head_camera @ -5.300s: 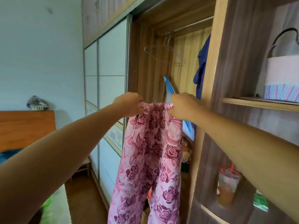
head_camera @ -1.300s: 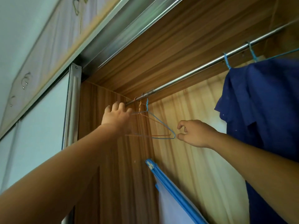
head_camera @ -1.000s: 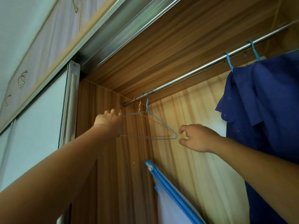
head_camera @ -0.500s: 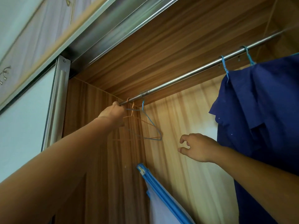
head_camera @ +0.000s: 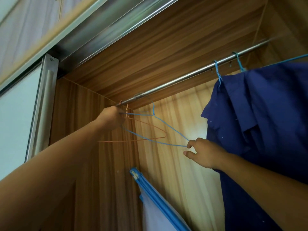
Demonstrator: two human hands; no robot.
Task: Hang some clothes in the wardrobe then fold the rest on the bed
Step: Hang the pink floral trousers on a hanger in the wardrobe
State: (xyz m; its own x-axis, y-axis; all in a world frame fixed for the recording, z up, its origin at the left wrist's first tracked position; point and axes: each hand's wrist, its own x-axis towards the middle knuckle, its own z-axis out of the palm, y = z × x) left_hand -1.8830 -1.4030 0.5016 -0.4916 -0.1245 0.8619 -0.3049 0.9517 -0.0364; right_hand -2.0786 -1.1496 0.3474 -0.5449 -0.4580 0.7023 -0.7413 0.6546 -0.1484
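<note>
Blue hanger slid right, spanning left hand to right hand.

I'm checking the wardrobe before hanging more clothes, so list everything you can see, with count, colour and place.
rail: one, silver, across the wardrobe top
blue hanger: one, empty wire, below the rail's left part, held at both ends
orange hanger: one, empty wire, hooked at the rail's far left end
hooks: two, blue, on the rail at right
clothes: dark blue, hanging at right; number unclear
folded frame: one, blue with white cloth, bottom centre
sliding door: one, white panel, silver edge, left
left hand: grips the blue hanger's left end
right hand: fingers pinch its right corner
</note>
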